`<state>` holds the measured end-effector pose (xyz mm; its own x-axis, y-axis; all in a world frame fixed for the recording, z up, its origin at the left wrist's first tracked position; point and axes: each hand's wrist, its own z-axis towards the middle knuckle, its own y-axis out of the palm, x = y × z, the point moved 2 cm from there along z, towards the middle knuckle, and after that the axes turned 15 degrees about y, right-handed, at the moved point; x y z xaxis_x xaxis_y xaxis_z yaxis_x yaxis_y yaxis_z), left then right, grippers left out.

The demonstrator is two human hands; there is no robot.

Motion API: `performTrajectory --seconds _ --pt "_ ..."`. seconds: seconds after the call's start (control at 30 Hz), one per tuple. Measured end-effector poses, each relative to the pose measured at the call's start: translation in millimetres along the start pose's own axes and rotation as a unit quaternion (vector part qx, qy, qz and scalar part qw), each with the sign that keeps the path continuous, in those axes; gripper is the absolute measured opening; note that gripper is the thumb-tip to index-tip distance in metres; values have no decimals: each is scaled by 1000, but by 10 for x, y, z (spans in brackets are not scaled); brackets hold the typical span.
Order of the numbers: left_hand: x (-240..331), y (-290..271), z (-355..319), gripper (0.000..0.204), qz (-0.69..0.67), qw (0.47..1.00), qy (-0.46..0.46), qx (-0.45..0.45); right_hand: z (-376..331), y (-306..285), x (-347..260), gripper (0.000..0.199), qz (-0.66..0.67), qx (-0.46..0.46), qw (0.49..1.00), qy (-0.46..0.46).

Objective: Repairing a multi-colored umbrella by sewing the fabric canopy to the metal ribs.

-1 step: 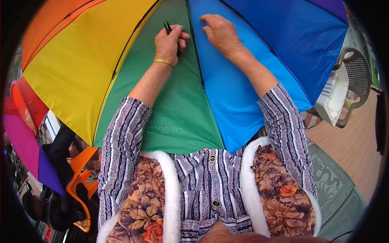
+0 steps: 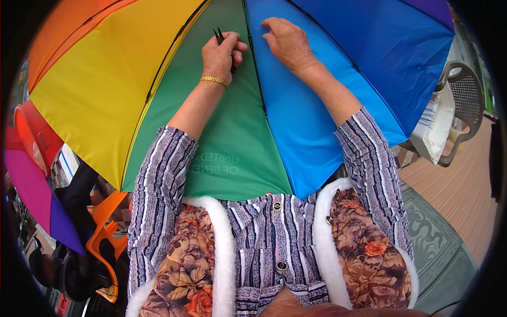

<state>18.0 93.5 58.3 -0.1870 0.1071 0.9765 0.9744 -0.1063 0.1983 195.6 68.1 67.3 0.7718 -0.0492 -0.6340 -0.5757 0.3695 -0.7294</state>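
An open umbrella [image 2: 227, 153] with rainbow panels spreads in front of me, its inner side with black ribs facing me. Over its green panel, my left hand [image 2: 223, 55] is closed around small black thread snips [image 2: 218, 36], the two pointed tips sticking up past the thumb. My right hand [image 2: 289, 45] hovers by the light blue panel, just right of a black rib [image 2: 252, 58]. Thumb and forefinger are pinched; a faint thin line shows at their tips, too fine to name. The right hand's other fingers are curled and partly hidden.
A grey-brown plastic chair [image 2: 465, 92] with a white bag [image 2: 438, 124] on it stands at the right. At the left are a red chair [image 2: 39, 134], an orange plastic frame [image 2: 103, 227] and part of a magenta and purple umbrella [image 2: 34, 190].
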Motion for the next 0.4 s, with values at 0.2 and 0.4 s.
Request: performTrajectory --seconds 0.2,0.4 --pt "24 41 0 12 4 1000 14 13 82 -10 -56 17 -40 -82 995 42" --pt "-18 22 35 17 22 1000 20 -6 102 -25 -92 20 -53 -106 992 53"
